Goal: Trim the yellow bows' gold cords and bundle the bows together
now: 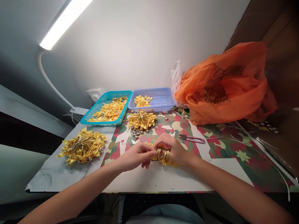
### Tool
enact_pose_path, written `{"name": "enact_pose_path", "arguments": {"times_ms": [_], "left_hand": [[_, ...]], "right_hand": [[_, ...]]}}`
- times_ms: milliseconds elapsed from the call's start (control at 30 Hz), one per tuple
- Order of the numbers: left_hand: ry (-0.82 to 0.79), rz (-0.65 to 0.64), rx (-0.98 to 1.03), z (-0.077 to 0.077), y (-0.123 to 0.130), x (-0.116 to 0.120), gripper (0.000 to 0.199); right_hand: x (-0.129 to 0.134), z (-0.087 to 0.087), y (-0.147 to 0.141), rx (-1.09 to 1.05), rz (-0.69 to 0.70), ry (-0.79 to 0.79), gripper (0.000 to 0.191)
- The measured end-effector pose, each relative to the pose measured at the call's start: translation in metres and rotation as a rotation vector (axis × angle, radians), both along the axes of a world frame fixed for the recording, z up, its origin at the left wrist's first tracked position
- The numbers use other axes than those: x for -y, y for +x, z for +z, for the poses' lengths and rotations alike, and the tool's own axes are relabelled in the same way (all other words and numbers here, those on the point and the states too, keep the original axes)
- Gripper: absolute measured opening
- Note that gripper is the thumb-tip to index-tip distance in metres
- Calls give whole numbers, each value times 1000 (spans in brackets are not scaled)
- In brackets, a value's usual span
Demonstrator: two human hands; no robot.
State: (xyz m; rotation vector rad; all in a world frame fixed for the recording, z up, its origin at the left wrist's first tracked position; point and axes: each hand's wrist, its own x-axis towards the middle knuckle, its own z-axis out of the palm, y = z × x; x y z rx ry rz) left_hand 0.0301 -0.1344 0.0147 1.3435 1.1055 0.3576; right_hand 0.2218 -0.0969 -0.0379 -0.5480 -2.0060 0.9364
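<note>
Bunch (166, 157): yellow ribbon pcs w/ shiny gold strands bent in arcs, ribbon tips sticking out at btm. Gripped, partly hidden, L of snips (192, 139) & nearer the wearer; can't tell if resting.

We see bare forearms, the left (91, 185) and the right (224, 183), narrowing towards the wrists, and an ungloved left hand (135, 157) and right hand (174, 149) with slender fingers (148, 153). At the near edge, we wear dark cloth (140, 201) with small pale dots and plain, pale grey-blue fabric (163, 215).
</note>
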Motion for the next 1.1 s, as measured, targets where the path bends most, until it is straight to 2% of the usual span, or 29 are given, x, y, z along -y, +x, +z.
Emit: {"name": "enact_pose_path", "arguments": {"times_ms": [100, 167, 233, 300, 333, 433, 500, 700, 933, 1100], "left_hand": [[199, 132, -77, 9, -5, -5, 43], [384, 206, -167, 18, -15, -16, 39], [639, 280, -319, 25, -29, -37, 34], [965, 279, -551, 30, -44, -64, 30], [1017, 274, -598, 31, -52, -78, 28], [1053, 154, -672, 29, -65, -112, 20], [1061, 57, -699, 24, -68, -125, 17], [1119, -100, -743, 13, -64, -135, 18], [1162, -139, -779, 6, -66, -141, 20], [1143, -79, -775, 2, -65, -138, 21]], "right_hand": [[-1, -2, 0, -19, -99, 70, 7], [-2, -2, 1, -32, -143, 96, 9], [-2, -2, 3, -47, -156, 105, 12], [-2, -3, 4, -47, -151, 109, 14], [-2, -3, 4, -43, -150, 113, 13], [-3, -7, 6, -20, -150, 129, 13], [-3, -9, 7, -9, -148, 136, 15], [-3, -9, 9, 15, -131, 131, 17], [-2, -7, 9, 23, -150, 158, 18], [-3, -7, 10, 23, -145, 165, 17]]}}
